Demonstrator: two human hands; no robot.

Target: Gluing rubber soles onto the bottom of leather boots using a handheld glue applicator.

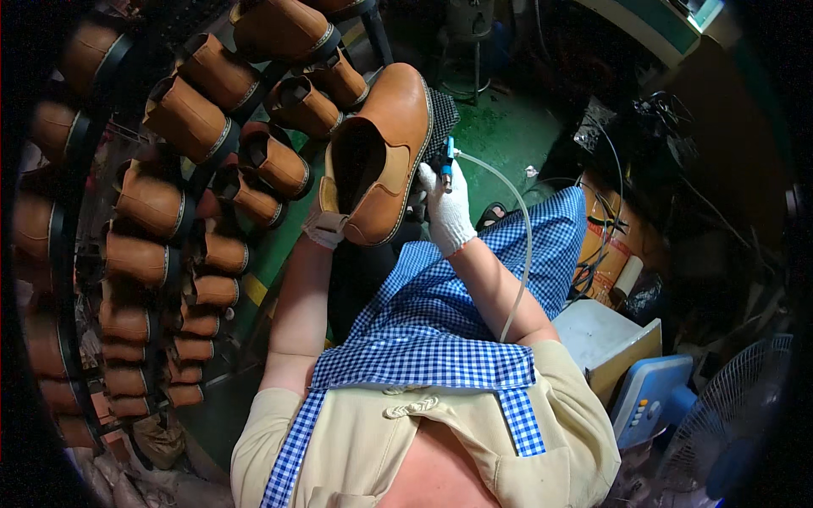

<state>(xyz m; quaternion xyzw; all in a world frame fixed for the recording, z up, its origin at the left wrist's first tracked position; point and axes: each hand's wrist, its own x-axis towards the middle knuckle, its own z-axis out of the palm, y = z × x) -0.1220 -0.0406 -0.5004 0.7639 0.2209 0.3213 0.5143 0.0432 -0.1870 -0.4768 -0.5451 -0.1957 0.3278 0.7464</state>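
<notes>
A tan ankle boot (400,106) with elastic side panels and a dark sole is held up in front of me, its opening turned toward me. My left hand (324,227), in a white knit glove, grips it by the heel end; the boot hides most of those fingers. Beside the sole is my right hand (449,207), also gloved, closed around a small blue hand tool (448,161) with a metal tip. A pale flexible hose (521,203) runs from this tool down past my right forearm. The tool's exact kind is unclear.
Rows of similar tan boots (190,114) stand on a rack at my left. A blue checked apron (423,364) covers my lap. To the right are a cardboard box (605,275), pliers (611,216), a white tray (593,330) and a fan (732,406). The floor (508,127) is green.
</notes>
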